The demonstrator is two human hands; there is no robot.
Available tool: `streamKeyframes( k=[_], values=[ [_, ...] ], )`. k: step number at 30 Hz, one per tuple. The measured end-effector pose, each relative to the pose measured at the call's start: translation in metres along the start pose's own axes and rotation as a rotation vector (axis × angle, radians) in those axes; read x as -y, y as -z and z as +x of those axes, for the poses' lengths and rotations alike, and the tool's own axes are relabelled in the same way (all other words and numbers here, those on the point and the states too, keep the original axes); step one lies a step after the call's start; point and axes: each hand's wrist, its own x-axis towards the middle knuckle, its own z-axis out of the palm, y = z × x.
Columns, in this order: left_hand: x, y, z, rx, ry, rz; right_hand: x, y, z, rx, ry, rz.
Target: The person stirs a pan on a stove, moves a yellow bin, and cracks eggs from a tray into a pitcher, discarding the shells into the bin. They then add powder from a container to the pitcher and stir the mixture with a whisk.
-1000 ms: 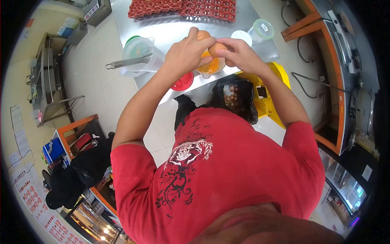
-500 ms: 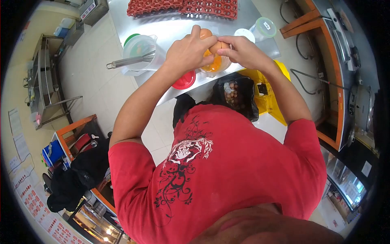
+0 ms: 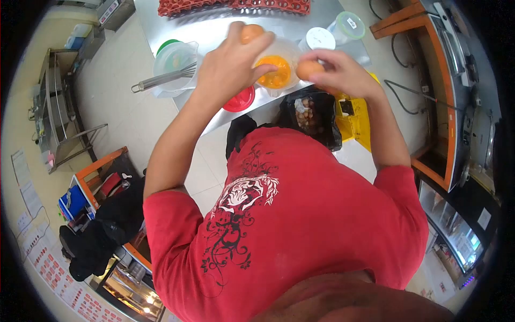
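Cracked eggs with orange yolks (image 3: 274,72) lie in a translucent container (image 3: 289,51) on the metal table. My left hand (image 3: 228,61) is left of that container, its fingers round a brown egg (image 3: 251,34) and its thumb reaching over the container's rim. To the right, my right hand (image 3: 340,72) holds an eggshell (image 3: 309,69) beside the container; whether it is whole or a half is blurred. A whisk (image 3: 163,79) rests across a clear plastic jug (image 3: 176,60). Beside the container, near the table edge, sits a red lid (image 3: 240,100).
Red egg trays (image 3: 230,6) lie at the table's far side. A white-lidded tub (image 3: 320,38) and a green-rimmed container (image 3: 350,26) stand at the right. Below the edge hang a black bag with eggshells (image 3: 306,115) and a yellow bin (image 3: 360,121).
My hands have moved apart from over the container. The left went left with one egg, the right went right with the shell. The yolks are now in plain view.
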Motion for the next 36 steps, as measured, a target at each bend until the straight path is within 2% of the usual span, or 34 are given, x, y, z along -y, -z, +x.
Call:
streamKeyframes(
  k=[3,5,7,9,10,13,16,19,20,23,27,30,34,36],
  values=[
    [0.012,0.002,-0.014,-0.193,0.016,-0.038,-0.046,0.005,-0.037,0.103,-0.160,0.051],
    [0.016,0.001,-0.019,-0.238,0.022,-0.064,-0.072,0.000,-0.049,0.008,-0.343,-0.365],
    [0.019,-0.003,-0.022,-0.262,0.035,-0.070,-0.106,0.002,-0.053,-0.075,-0.461,-0.317],
    [0.019,-0.009,-0.021,-0.250,0.041,-0.094,-0.119,0.009,-0.045,-0.152,-0.502,0.200],
    [0.019,-0.011,-0.019,-0.246,0.042,-0.105,-0.123,0.010,-0.047,-0.206,-0.435,0.456],
    [0.006,-0.012,-0.013,-0.204,0.085,-0.218,-0.091,-0.001,-0.031,-0.215,-0.135,0.717],
    [0.000,-0.015,-0.009,-0.179,0.079,-0.254,-0.060,-0.005,-0.013,-0.310,-0.022,0.432],
    [-0.002,-0.023,-0.007,-0.134,0.070,-0.191,-0.053,-0.011,0.011,-0.450,0.419,0.214],
    [-0.004,-0.023,-0.006,-0.121,0.080,-0.194,-0.053,-0.007,0.014,-0.501,0.436,-0.137],
    [-0.011,-0.025,-0.004,-0.073,0.090,-0.180,-0.046,-0.010,0.022,-0.466,0.470,-0.481],
    [-0.013,-0.028,0.003,0.034,0.086,-0.106,-0.046,-0.011,0.020,-0.461,0.578,-0.434],
    [-0.019,-0.030,0.005,0.115,0.086,-0.096,-0.053,-0.011,0.023,-0.489,0.546,-0.498],
    [-0.021,-0.030,0.011,0.141,0.079,-0.080,-0.052,-0.013,0.024,-0.474,0.525,-0.573],
    [-0.020,-0.030,0.014,0.128,0.069,-0.076,-0.049,-0.011,0.024,-0.493,0.604,-0.455]
  ],
)
